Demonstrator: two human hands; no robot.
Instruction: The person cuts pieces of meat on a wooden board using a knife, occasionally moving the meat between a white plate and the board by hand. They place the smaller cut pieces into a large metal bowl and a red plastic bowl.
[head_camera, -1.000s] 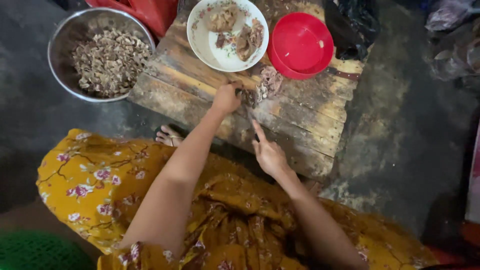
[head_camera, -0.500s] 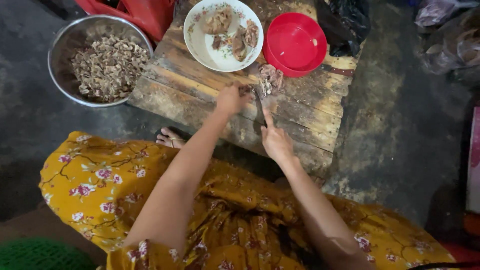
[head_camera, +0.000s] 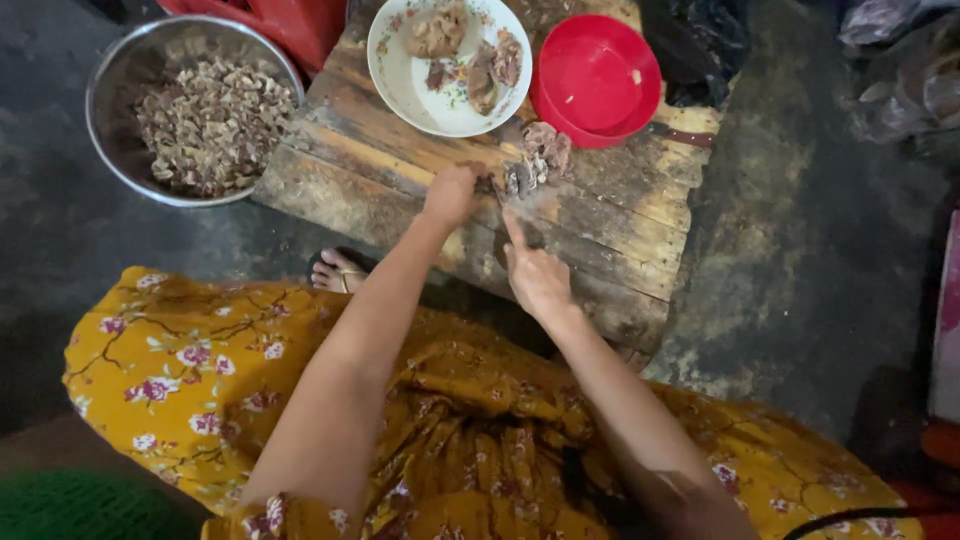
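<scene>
Left hand fingers closed on dark piece, mostly hidden. Right hand grips knife, index extended; blade barely discernible. Meat pile at 1 o'clock.

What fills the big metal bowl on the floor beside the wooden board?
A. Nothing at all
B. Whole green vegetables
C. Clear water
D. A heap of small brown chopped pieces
D: the metal bowl holds a heap of small brown chopped pieces, left of the wooden board.
</scene>
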